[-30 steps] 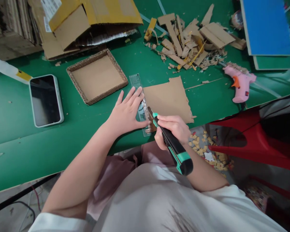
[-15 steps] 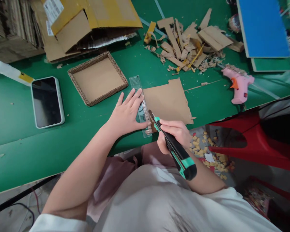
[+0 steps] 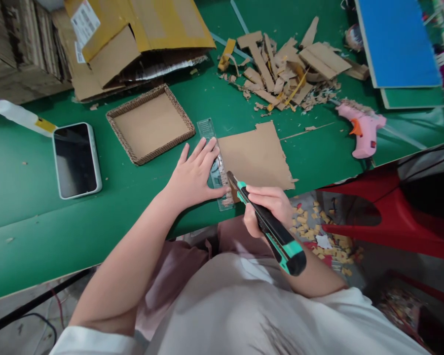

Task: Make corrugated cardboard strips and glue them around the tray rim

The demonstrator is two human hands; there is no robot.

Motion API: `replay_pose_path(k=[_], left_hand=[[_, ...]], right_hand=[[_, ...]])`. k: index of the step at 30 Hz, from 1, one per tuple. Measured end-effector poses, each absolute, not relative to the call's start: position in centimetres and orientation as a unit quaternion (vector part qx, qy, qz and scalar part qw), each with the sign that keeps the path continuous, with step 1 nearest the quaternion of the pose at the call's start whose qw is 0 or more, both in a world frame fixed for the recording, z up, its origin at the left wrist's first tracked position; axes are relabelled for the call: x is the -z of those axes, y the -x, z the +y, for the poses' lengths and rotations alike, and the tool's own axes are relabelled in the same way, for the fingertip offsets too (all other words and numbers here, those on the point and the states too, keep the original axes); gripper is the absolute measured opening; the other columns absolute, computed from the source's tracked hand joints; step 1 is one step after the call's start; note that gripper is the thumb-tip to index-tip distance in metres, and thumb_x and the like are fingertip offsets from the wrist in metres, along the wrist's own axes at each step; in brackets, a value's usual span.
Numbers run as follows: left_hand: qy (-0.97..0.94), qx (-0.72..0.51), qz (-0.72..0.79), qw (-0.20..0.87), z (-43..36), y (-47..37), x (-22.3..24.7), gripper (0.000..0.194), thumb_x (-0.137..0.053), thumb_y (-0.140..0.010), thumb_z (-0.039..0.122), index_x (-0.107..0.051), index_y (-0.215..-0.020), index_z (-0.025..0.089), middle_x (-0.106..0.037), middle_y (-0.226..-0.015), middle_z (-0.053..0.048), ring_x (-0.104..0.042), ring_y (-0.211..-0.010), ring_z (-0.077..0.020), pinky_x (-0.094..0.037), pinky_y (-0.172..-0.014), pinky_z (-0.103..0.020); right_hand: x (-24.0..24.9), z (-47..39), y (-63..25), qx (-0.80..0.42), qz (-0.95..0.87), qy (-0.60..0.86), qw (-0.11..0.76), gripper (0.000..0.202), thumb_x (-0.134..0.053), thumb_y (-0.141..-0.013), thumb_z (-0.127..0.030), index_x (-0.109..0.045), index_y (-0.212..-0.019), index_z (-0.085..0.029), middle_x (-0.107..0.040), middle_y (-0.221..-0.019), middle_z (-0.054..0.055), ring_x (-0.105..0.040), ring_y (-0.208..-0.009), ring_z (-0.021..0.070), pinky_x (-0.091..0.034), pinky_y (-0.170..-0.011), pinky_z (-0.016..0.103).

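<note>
My left hand point(image 3: 194, 175) lies with spread fingers on a clear ruler point(image 3: 206, 129), pressing it along the left edge of a flat cardboard piece point(image 3: 257, 155). A black and green utility knife point(image 3: 272, 224) is gripped in my right hand point(image 3: 272, 209). Its blade tip is at the ruler's right edge, over the cardboard. Left of the ruler sits a shallow cardboard tray point(image 3: 151, 125) with a corrugated rim.
A phone point(image 3: 77, 160) lies at left, below an opened yellow box point(image 3: 163, 24). Cardboard scraps point(image 3: 281, 69) are heaped at the back. A pink glue gun point(image 3: 364, 128) and a blue board point(image 3: 399, 44) are at right. A red stool point(image 3: 395, 217) stands beside the table.
The view has shifted slightly. My left hand stays on the ruler, and the knife in my right hand has barely moved.
</note>
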State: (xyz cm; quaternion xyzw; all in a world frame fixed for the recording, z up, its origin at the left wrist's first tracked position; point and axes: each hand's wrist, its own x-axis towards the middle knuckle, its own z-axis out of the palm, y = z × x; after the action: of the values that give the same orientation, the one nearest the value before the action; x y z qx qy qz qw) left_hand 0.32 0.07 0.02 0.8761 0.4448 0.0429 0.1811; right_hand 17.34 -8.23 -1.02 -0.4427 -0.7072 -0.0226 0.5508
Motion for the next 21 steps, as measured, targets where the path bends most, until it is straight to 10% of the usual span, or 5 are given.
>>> replay_pose_path(k=[21], left_hand=[[-0.876,-0.038,0.445,0.183,0.1,-0.5,-0.1,0.084,-0.062,-0.072,0.057,-0.033,-0.137,0.012,-0.024,-0.153,-0.015,-0.017,-0.142,-0.0317,-0.009,-0.114,-0.052]], right_hand=[[0.4,-9.1,-17.8,0.005,-0.736,0.465,0.492,0.028,-0.060,-0.063,-0.008,-0.057,-0.089,-0.018,-0.070,-0.083,0.008,-0.069,-0.070,0.0171,-0.059,-0.062,0.026]])
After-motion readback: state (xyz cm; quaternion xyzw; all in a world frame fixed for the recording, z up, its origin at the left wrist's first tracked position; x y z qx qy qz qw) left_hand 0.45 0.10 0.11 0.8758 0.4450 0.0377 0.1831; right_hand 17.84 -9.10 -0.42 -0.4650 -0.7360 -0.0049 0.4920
